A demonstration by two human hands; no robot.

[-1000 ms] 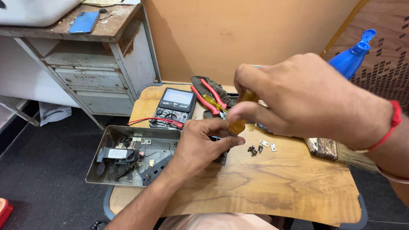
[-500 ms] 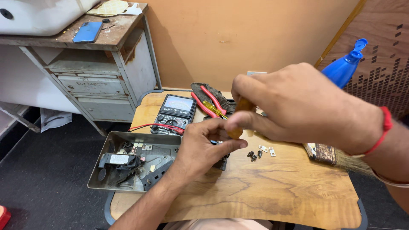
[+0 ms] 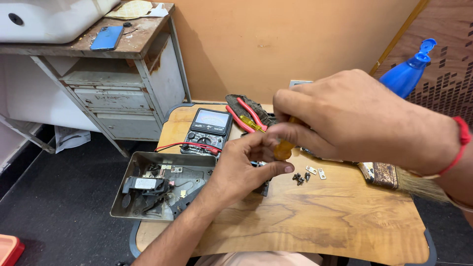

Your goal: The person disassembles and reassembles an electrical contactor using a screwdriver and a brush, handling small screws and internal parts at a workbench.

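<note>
Head view: both hands [image 3: 295,138] work an orange-handled screwdriver [image 3: 284,148] over a small dark part [image 3: 262,186].

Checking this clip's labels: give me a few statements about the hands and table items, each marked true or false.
1. The right hand holds an orange-handled screwdriver. True.
2. The left hand rests flat on the floor. False: it holds a small dark part above the wooden table.
3. Loose screws lie on the table. True.
4. The multimeter sits inside the metal tray. False: it lies on the table behind the tray.
</note>
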